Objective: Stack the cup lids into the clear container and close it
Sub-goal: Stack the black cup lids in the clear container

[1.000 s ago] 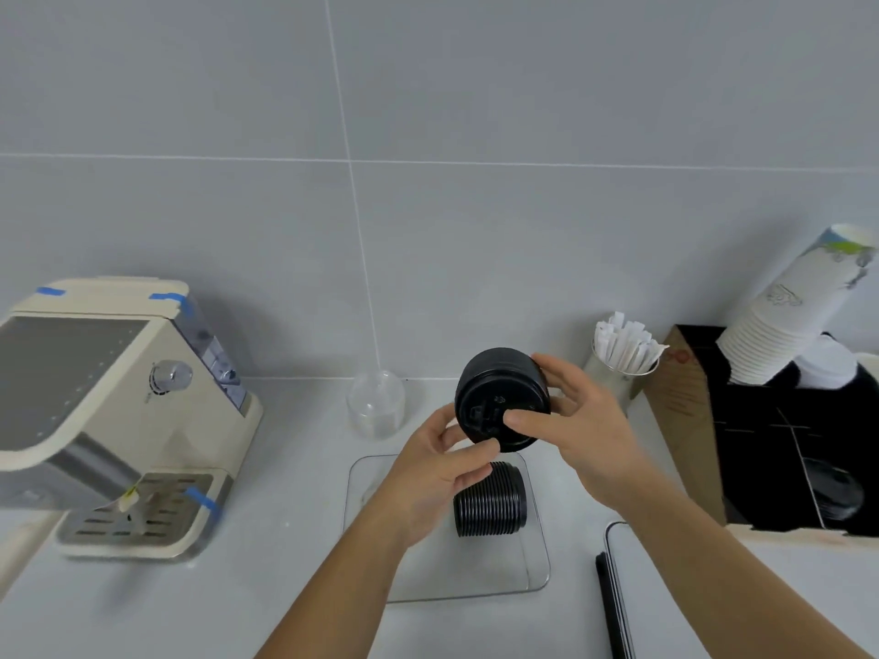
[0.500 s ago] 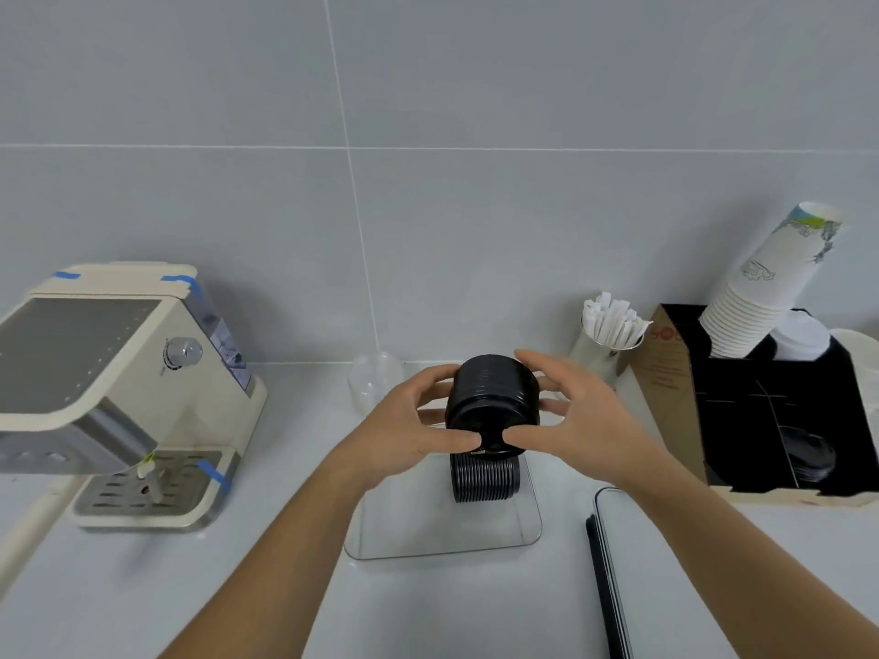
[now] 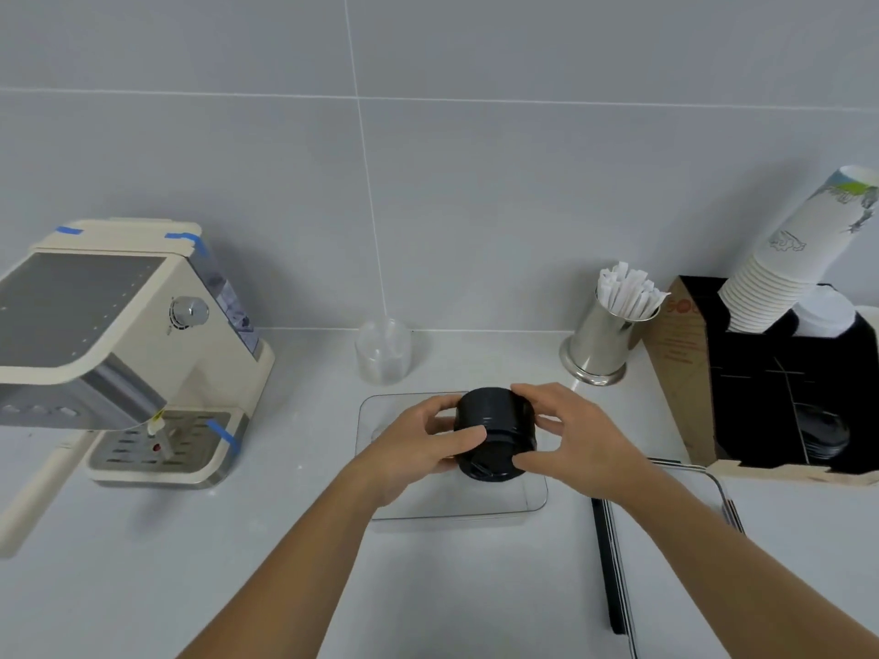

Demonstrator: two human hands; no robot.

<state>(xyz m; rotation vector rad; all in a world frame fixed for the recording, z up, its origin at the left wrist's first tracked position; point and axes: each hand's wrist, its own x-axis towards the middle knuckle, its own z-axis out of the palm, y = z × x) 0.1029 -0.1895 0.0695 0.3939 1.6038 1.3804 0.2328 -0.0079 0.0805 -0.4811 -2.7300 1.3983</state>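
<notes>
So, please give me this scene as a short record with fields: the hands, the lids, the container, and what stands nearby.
left hand: grips the lid stack from the left
right hand: grips it from the right
black lid stack: over the clear container
container: open
nearby: coffee machine, steel cup of sticks, paper cups

The stack of cup lids (image 3: 494,432) looks like black plastic with a dull sheen, finely ribbed at the edges. The container (image 3: 532,497) beneath is clear, smooth plastic — glossy at its rim. The straw holder (image 3: 600,345) is polished metal, mirror-bright. The paper cups (image 3: 785,259) are matt white. The desk (image 3: 238,563) is smooth, pale and matt — the wall tiles (image 3: 523,206) likewise.
</notes>
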